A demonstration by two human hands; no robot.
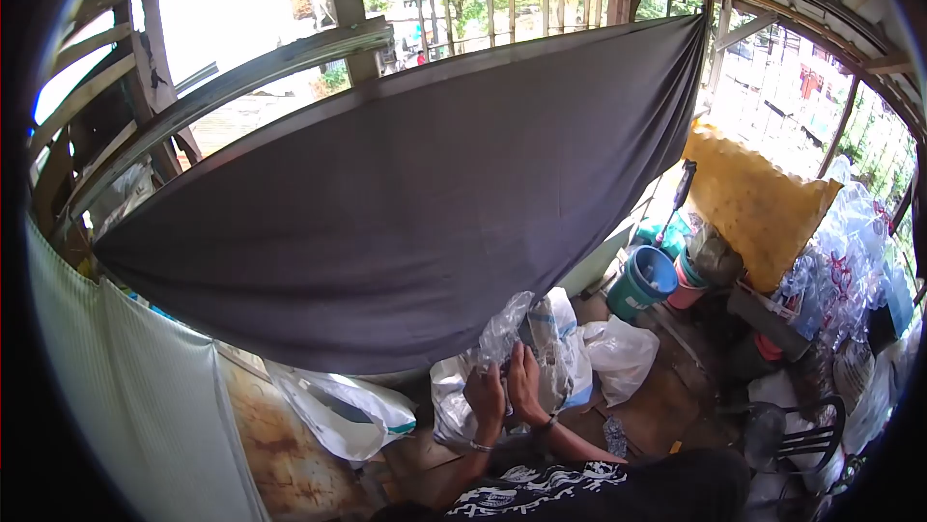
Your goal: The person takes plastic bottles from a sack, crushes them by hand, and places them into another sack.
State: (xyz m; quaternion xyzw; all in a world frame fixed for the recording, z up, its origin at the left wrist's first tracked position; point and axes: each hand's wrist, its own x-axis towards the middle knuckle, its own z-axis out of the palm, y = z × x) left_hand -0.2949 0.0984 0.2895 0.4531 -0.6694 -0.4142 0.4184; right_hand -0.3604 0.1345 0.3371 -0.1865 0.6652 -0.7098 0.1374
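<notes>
A crumpled piece of clear plastic (506,321) is held up in front of my body; whether it is a bottle or a bag I cannot tell. My left hand (486,396) is closed round its lower end. On the other side, my right hand (525,382) presses against it with fingers together, pointing upward. Parts of the fingertips are hidden. Just beyond my hands stand white sacks (454,392) with clear plastic showing in them. A clear plastic bottle (615,435) lies on the floor by my right forearm.
A dark cloth (406,194) hangs across the front. To the right are a teal bucket (637,288), a whitish bag (621,353), a yellow sheet (758,198), a heap of clear plastic (850,256) and a black chair (811,425). A pale curtain (145,377) hangs left.
</notes>
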